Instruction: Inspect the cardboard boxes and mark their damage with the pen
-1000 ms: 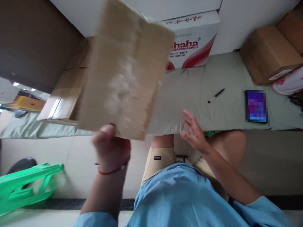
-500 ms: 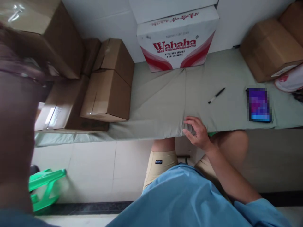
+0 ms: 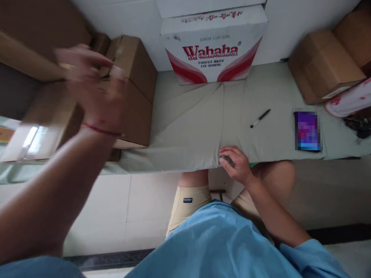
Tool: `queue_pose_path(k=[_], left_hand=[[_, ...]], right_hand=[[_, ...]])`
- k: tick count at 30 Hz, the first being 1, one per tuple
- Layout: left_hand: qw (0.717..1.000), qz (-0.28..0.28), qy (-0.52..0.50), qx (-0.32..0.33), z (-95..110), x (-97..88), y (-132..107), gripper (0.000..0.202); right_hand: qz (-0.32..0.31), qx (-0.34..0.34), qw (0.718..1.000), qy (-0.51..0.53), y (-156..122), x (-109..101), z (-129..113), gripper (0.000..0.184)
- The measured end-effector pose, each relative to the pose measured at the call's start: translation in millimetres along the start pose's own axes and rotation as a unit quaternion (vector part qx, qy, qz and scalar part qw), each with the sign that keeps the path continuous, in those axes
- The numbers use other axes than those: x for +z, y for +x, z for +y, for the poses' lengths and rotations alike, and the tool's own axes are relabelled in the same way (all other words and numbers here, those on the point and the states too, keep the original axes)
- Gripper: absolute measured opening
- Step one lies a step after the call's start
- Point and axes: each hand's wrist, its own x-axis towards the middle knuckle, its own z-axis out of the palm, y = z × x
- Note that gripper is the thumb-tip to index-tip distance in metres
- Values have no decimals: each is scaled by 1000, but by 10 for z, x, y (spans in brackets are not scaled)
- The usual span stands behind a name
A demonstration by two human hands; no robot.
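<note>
My left hand [image 3: 94, 83], blurred by motion, is raised in front of the brown cardboard boxes on the left, with a red cord round its wrist. Its thumb and fingers look apart, and I see nothing held in it. Behind it stands a tall brown box [image 3: 137, 104], partly covered by the hand. At the front edge of the cloth-covered table [image 3: 188, 127] rests my right hand [image 3: 234, 164]. Its fingers are loosely curved, with a gap to the thumb and no object visible between them. A black and white pen [image 3: 260, 118] lies beyond it.
A white and red Wahaha water carton [image 3: 214, 50] stands against the wall. To the right lies a phone-like device [image 3: 307, 131] with its screen pixelated. Brown boxes [image 3: 324, 65] and a white roll-shaped item [image 3: 349, 98] are at the far right. A taped box [image 3: 37, 127] sits at left.
My left hand has come into view from the far left, moving right across the boxes. The view has shifted slightly left to right. My right hand stays at the table edge.
</note>
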Motion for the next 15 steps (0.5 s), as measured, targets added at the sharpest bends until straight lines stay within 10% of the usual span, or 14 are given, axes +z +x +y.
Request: queue_pose_path(k=[4,9,12,15], left_hand=[[978,-195,11,-74,178,833,-573,41],[961,-237,23,-137,149,1449,-1133,59],[958,-250,38,-137,111,1483,-1235,66],[959,-246,41,-138,140,1450,-1232,66]], right_hand=[[4,35,999,29,25,-109,2,13],[125,128,977,-112,263,-932,280,16],[173,205,922,-279,640,-1727,640,18],[177,308,801,-481,1116,-2394,969,64]])
